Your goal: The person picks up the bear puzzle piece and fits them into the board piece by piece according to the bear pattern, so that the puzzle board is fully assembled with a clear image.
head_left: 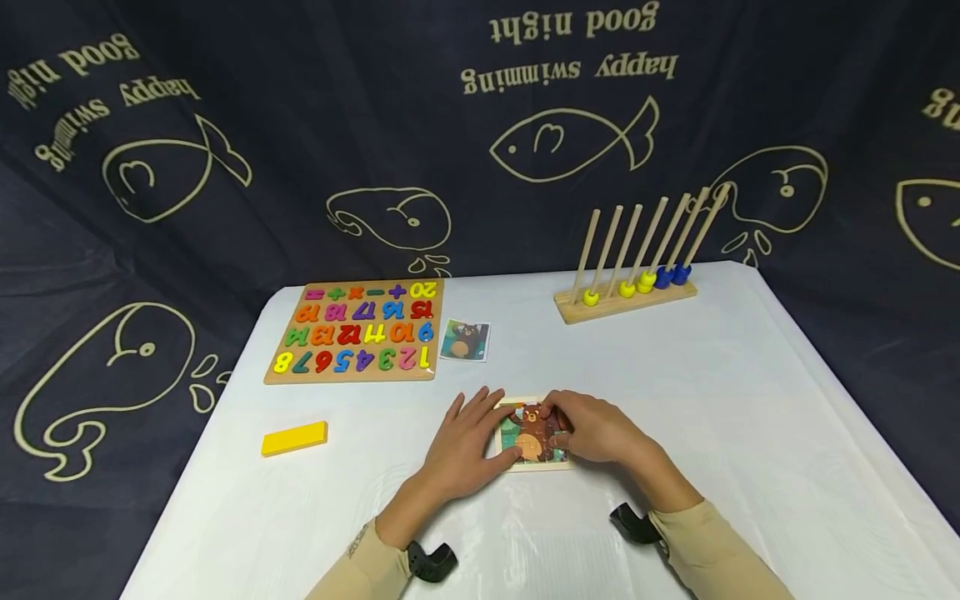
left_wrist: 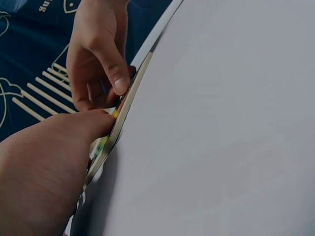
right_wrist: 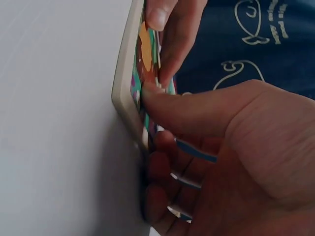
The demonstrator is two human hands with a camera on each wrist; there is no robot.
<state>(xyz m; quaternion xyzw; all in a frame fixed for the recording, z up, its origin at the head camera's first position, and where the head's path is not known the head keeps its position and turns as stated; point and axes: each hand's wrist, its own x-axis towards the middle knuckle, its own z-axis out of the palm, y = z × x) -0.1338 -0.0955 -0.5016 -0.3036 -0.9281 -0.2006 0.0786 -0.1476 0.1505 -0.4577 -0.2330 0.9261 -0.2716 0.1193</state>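
A framed bear jigsaw puzzle [head_left: 532, 437] lies flat on the white table between both hands. My left hand [head_left: 463, 448] rests at its left side, fingers spread, with thumb and index fingertips touching the picture. At the right side, my right hand [head_left: 600, 427] has its fingers curled and pinches a dark puzzle piece [head_left: 560, 422] between thumb and index finger. The right wrist view has the right thumb low over the picture, by the pale puzzle frame [right_wrist: 124, 73]. That piece is largely covered by the fingers. Beyond the puzzle lies a bear picture card [head_left: 465, 341].
On the left are a wooden number board [head_left: 352, 379] and a yellow block [head_left: 295, 438]. A wooden peg rack [head_left: 626, 307] with yellow and blue beads stands at the back right. Dark patterned cloth [head_left: 375, 100] hangs behind the table [head_left: 750, 400].
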